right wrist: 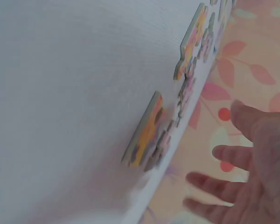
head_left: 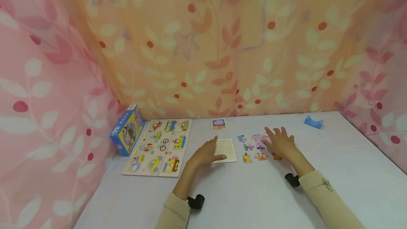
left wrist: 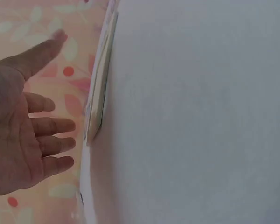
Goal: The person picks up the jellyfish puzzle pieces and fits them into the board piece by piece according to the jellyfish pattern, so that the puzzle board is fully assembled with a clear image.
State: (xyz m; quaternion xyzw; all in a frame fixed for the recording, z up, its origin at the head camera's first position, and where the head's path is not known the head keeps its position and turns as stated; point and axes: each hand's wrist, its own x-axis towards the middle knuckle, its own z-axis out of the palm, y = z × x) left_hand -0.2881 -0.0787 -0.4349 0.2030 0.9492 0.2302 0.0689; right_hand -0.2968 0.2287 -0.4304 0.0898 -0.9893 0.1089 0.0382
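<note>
In the head view my left hand (head_left: 205,154) hovers at the left side of a small pale puzzle frame (head_left: 233,150), its fingers spread and nothing in them. The left wrist view shows that hand (left wrist: 23,130) with the palm bare, beside the edge of the frame (left wrist: 101,88). My right hand (head_left: 281,144) is over the right side of a group of loose jigsaw pieces (head_left: 260,156), fingers apart, covering some of them. In the right wrist view this hand (right wrist: 252,163) holds nothing, and thick pieces (right wrist: 147,133) lie flat on the white table.
A wooden vehicle puzzle board (head_left: 149,165) lies at the left, with a blue box (head_left: 127,131) standing along its left edge. Behind the frame is a small picture card (head_left: 218,124). A blue curved plastic piece (head_left: 313,122) sits at the back right, before the patterned curtain (head_left: 222,45).
</note>
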